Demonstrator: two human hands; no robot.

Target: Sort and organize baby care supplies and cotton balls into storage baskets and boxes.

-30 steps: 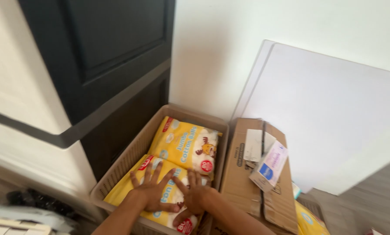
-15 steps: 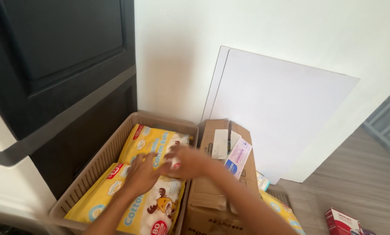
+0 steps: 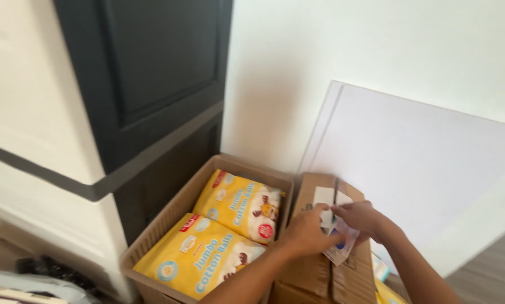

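Observation:
Both my hands are over the top of a brown cardboard box (image 3: 314, 270) beside a beige basket (image 3: 207, 174). My left hand (image 3: 306, 232) pinches the edge of a white paper slip with a blue patch (image 3: 342, 247) that lies on the box. My right hand (image 3: 362, 217) rests on the same slip from the right, fingers curled over it. Two yellow soft packs (image 3: 238, 205) lie flat in the basket, the nearer pack (image 3: 199, 259) in front of the farther one.
A black cabinet door (image 3: 145, 73) stands behind the basket to the left. A large white board (image 3: 421, 169) leans on the white wall behind the box. Another yellow pack (image 3: 387, 293) peeks out below the box at the right. Grey wooden floor shows at the far right.
My hands have left the yellow packs in the basket and moved right onto the cardboard box, where they now hold the paper slip. The view has shifted right.

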